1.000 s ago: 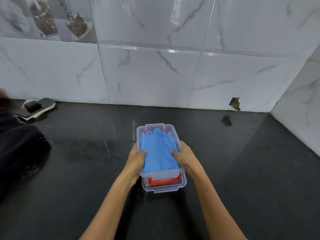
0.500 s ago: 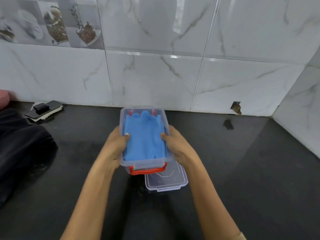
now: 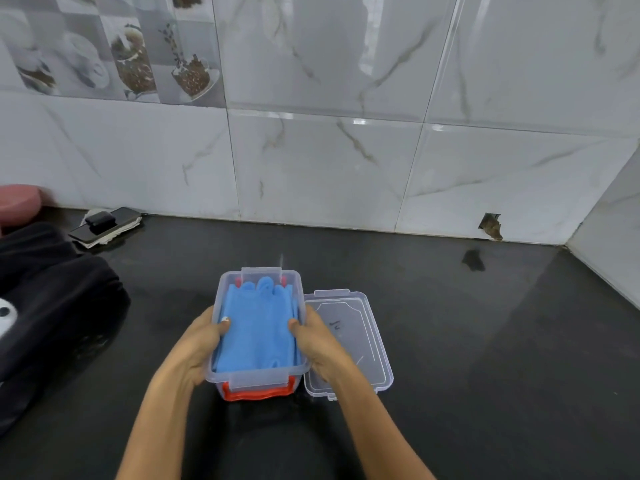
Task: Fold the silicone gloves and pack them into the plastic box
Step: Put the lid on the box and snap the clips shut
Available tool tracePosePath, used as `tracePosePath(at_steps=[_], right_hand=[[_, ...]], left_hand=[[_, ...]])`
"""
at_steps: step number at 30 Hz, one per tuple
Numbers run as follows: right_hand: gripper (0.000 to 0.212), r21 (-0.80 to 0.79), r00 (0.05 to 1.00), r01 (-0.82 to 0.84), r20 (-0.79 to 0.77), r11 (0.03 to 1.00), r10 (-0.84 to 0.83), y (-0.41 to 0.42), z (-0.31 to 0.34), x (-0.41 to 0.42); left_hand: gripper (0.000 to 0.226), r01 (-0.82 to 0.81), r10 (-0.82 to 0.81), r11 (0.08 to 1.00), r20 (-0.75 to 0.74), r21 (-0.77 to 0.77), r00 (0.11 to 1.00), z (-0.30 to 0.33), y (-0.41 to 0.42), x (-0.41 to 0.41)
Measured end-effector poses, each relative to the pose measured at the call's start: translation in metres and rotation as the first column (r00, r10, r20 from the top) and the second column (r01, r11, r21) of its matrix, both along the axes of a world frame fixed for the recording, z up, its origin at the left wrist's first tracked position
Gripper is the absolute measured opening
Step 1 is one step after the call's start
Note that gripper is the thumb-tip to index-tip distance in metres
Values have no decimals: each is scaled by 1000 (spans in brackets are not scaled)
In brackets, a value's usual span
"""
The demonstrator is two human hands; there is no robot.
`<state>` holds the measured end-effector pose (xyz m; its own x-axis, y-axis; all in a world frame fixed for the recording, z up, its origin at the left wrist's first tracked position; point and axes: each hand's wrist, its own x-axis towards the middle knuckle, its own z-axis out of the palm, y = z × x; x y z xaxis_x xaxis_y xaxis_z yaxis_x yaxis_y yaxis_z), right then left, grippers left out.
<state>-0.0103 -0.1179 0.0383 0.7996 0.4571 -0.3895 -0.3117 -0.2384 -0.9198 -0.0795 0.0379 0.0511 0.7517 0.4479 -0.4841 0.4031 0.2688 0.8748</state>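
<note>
A clear plastic box [image 3: 257,375] with an orange handle sits on the black counter in front of me. Folded blue silicone gloves [image 3: 258,327] fill it, fingertips toward the wall. My left hand [image 3: 201,344] grips the box's left wall, thumb over the rim on the gloves. My right hand [image 3: 318,341] grips the right wall the same way. The clear lid [image 3: 356,337] lies flat on the counter just right of the box, partly under my right hand.
A dark cloth bundle [image 3: 45,306] covers the counter's left side. A phone with a small black object on it [image 3: 104,223] lies by the tiled wall at the back left. A pink thing [image 3: 17,202] shows at the left edge. The wall corner closes the right.
Both hands lifted the box off the lid, carried it left, and set it down beside the lid. The lid stayed in place on the counter.
</note>
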Motion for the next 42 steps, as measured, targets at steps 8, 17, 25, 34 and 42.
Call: tracePosePath(at_steps=[8,17,25,34,42], right_hand=[[28,-15,992,105,67,994,-104,-50,-6,21],[31,161,873,487,-69,858,-483,-94,-7,29],[6,-348,826,483,487,804,-285,-91,-35,31],[20,-653,807,529,584,541,-85,-88,-38,28],[18,-209,462,742,848,637,-260,-103,35,20]], left_hand=[[12,76,-75,997,30,-32,997,-11,-47,35],[22,163,-169,984,102,69,980,-17,-83,57],[18,161,-167,985,114,53,979,-19,-80,58],[9,146,-149,989,118,37,982,-21,-75,49],[13,137,-137,990,144,13,980,-26,-75,48]])
